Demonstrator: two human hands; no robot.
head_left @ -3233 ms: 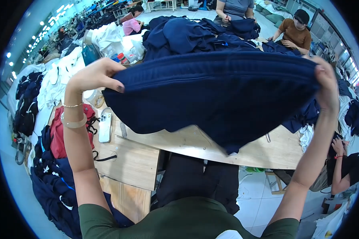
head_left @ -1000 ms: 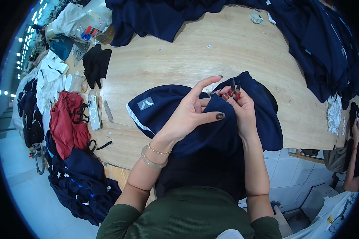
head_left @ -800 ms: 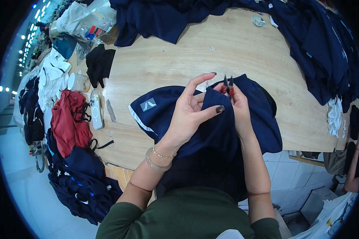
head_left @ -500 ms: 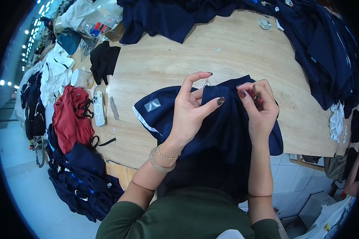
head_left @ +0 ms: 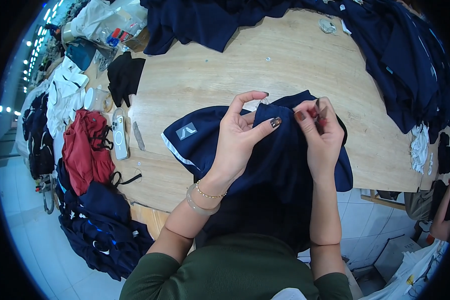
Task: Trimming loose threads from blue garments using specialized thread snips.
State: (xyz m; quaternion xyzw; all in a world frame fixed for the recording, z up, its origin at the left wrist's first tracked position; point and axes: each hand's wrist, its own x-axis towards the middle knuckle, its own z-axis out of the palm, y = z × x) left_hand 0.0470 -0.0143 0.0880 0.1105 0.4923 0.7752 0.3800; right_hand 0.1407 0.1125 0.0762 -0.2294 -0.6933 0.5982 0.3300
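A navy blue garment (head_left: 280, 155) with a grey patch and a white-edged hem lies gathered over the near table edge and my lap. My left hand (head_left: 237, 137) grips its raised edge, the thumb on top and the index finger curved above it. Fine loose threads (head_left: 263, 102) stick up at that edge. Close by on the right, my right hand (head_left: 321, 131) pinches the same edge between thumb and fingertips. Something small, red and dark shows among its curled fingers, too hidden and blurred to name.
Navy cloth (head_left: 195, 25) lies along the table's far side, with more navy garments (head_left: 400, 65) at right. To the left are a phone (head_left: 119, 137), a red garment (head_left: 86, 150), a black cloth (head_left: 126, 75) and a clear cup (head_left: 96, 99). Another person's arm (head_left: 442, 220) shows at far right.
My right hand has shifted slightly left along the garment edge, and its fingers have moved. My left hand keeps its grip. The whole view has shifted a little.
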